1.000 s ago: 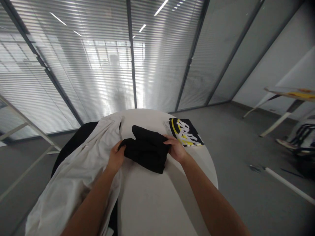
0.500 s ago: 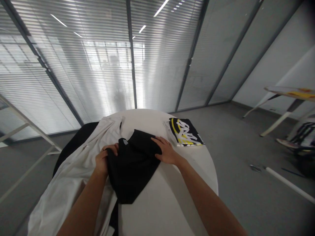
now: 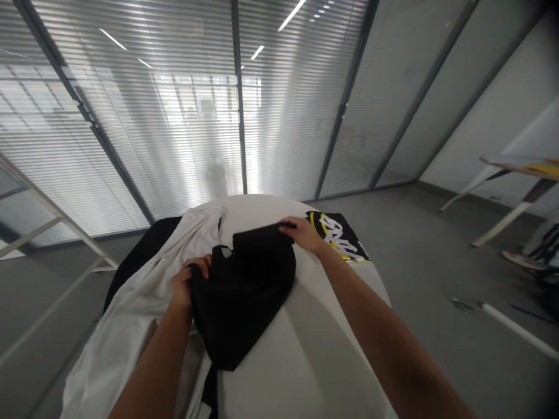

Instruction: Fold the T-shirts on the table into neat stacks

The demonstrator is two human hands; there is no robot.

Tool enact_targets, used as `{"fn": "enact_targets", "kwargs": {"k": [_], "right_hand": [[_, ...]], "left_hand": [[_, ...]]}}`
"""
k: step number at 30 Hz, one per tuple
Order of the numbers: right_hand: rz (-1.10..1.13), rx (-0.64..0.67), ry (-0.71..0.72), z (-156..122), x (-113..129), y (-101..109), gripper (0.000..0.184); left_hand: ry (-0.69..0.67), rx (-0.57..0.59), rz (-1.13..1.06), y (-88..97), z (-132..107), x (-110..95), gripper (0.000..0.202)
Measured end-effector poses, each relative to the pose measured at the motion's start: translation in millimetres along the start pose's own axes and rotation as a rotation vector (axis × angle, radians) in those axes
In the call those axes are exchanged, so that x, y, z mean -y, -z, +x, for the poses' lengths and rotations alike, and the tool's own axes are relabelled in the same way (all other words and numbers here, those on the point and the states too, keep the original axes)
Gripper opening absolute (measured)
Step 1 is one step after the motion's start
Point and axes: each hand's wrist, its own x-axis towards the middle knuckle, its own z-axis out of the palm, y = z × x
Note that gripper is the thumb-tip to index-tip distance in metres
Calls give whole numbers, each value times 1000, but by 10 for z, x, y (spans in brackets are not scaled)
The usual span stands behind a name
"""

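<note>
On the round white worktop (image 3: 323, 326), beside a white cloth (image 3: 131, 326) draped over its left side, a black garment (image 3: 244, 297) lies bunched, the left hand (image 3: 186, 285) curling its fingers shut on the near edge and the right hand (image 3: 303, 234) pinching the far edge with its fingers, just beside a printed black-and-yellow item (image 3: 338, 237).

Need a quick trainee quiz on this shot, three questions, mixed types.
1. True or false: the right hand rests on the black cloth.
2. Which is nearer the printed black and yellow item: A, the left hand; B, the right hand?
3. What colour is the long cloth draped over the edge of the round table?

Key: 1 true; 2 B; 3 white.
</note>
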Motion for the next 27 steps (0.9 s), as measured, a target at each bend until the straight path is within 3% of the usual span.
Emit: {"fn": "enact_targets", "kwargs": {"k": [1,3,5,9,11,15,17,19,21,23,25,27], "right_hand": [[9,-173,-99,101,13,15,23],[4,-378,-219,188,27,-5,29],[-2,-381,-240,121,30,-103,32],[35,-216,-220,-229,44,-459,19],[157,-33,-242,-368,81,-635,13],[420,278,-316,-502,256,-839,28],[512,387,-332,-553,368,-869,42],[613,493,-368,-614,458,-878,51],[679,544,-405,-674,505,-883,50],[706,555,-403,-715,512,-892,42],[742,557,-405,-729,500,-895,37],[782,544,-452,-714,488,-879,34]], "left_hand": [[-14,-9,-15,15,3,1,33],[-41,-33,-26,41,14,3,33],[-56,-52,-31,53,25,7,30],[-47,-54,-65,29,25,33,23],[-37,-37,-68,-3,10,52,22],[-4,-13,-22,-112,-29,53,20],[17,64,-5,-195,-45,21,21],[47,214,7,-291,-64,-18,22],[90,353,62,-388,-93,-42,22],[128,405,148,-478,-131,-41,22],[169,334,221,-556,-153,-25,20],[250,142,256,-614,-110,-27,21]]}}
